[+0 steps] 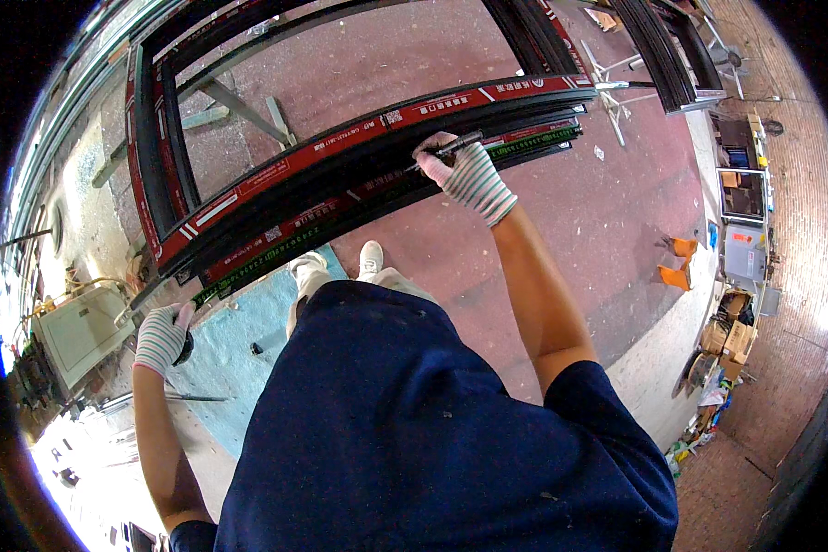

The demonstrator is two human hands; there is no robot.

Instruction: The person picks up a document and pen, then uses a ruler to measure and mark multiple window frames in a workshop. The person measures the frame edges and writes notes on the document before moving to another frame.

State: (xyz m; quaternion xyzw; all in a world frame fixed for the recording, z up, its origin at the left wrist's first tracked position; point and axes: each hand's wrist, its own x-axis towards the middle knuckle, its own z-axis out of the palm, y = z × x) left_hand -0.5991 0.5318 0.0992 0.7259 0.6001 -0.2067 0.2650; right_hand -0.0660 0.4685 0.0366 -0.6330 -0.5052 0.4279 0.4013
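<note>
Frames (290,166) lie beside the left hand (161,338); beneath the right hand (472,180).

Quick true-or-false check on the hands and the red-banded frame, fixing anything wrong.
1. The left hand and right hand wear striped gloves. True.
2. The right hand is empty. False: it holds a dark pen-shaped tool.
3. A green-marked strip runs along the frame's near side. True.
4. The left hand is by the frame's right end. False: it is by the left end.
5. An orange object lies right of the right hand. True.
</note>
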